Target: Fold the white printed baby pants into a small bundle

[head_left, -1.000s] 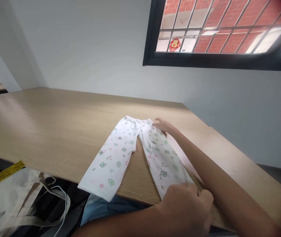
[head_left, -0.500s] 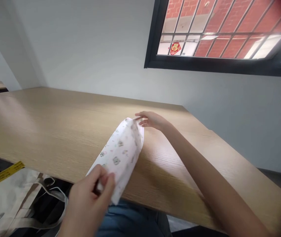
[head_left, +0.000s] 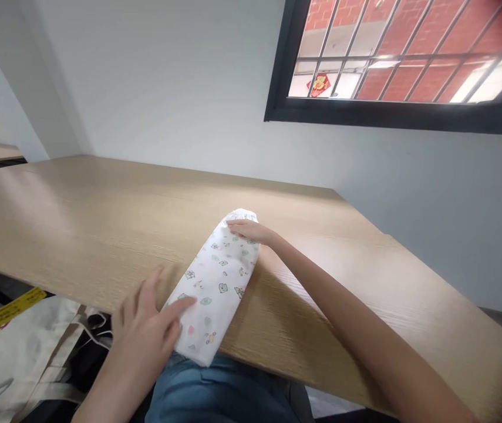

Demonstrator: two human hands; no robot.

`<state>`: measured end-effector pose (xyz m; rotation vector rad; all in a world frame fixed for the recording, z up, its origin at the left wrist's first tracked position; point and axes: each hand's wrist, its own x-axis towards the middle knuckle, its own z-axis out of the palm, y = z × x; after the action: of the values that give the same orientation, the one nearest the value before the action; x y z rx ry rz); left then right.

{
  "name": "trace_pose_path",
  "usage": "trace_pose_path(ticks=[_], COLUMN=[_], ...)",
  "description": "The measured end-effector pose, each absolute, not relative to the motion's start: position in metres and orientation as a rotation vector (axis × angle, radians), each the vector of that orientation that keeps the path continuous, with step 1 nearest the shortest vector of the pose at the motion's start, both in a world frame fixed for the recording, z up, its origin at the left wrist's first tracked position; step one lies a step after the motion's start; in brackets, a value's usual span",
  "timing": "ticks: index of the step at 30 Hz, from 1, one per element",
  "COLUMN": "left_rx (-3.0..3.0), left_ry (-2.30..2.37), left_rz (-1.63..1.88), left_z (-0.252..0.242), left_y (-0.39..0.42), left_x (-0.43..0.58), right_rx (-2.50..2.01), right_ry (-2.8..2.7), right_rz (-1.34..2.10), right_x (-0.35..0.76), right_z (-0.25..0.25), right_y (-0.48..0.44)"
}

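A long folded piece of white cloth [head_left: 219, 282] with small green bears and pastel shapes lies slantwise on the wooden table. Its far end looks gathered, and its near end hangs past the table's front edge above my lap. On the far part rests my right hand [head_left: 246, 230], fingers stretched out and flat against the fabric. My left hand [head_left: 147, 320] is spread at the cloth's near left side, one finger reaching over the print. Whether that finger presses on the cloth I cannot tell. The layers inside the fold are hidden.
The wooden table [head_left: 114, 217] runs back to a pale wall [head_left: 180, 88]. A barred, dark-framed window [head_left: 391, 111] is at upper right. Below the front edge at left are a cream cloth bag [head_left: 30, 335] with straps and a yellow tape-like strip [head_left: 8, 314].
My left hand has let go of the cloth's near end and spread its fingers. The top layer now lies flatter, and my right hand has come down flat on the far end.
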<state>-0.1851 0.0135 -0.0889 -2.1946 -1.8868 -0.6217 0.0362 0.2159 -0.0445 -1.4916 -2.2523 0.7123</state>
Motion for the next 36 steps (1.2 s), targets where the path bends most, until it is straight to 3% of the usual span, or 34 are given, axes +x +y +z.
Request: trace_pose_path(ticks=[7, 12, 19, 26, 31, 36], left_rx=[-2.794, -3.069, -3.141, -3.136, -3.031, -2.831], left_ry=[-1.371, -1.116, -1.100, -1.027, -0.624, -0.528], left_rz=[-0.702, -0.496, -0.339, -0.324, -0.506, -0.644], left_z=[-0.069, -0.047, -0.073, -0.079, -0.100, -0.112], left_y=[0.022, 0.103, 0.188, 0.095, 0.014, 0.003], left_x=[-0.132, -0.105, -0.093, -0.107, -0.132, -0.145], right_rx=[-1.498, -1.360, -1.276, -1.345, -1.526, -1.551], right_ry=[-2.347, -2.446, -2.542, -2.744, -2.567, -2.525], right_rz=[0.792, 0.874, 0.571, 0.070, -0.007, 0.013], right_x=[0.078, 0.084, 0.064, 0.066, 0.052, 0.041], right_z=[-0.035, -0.030, -0.052, -0.078, -0.085, -0.082], right_y=[0.188, 0.149, 0.115, 0.181, 0.228, 0.234])
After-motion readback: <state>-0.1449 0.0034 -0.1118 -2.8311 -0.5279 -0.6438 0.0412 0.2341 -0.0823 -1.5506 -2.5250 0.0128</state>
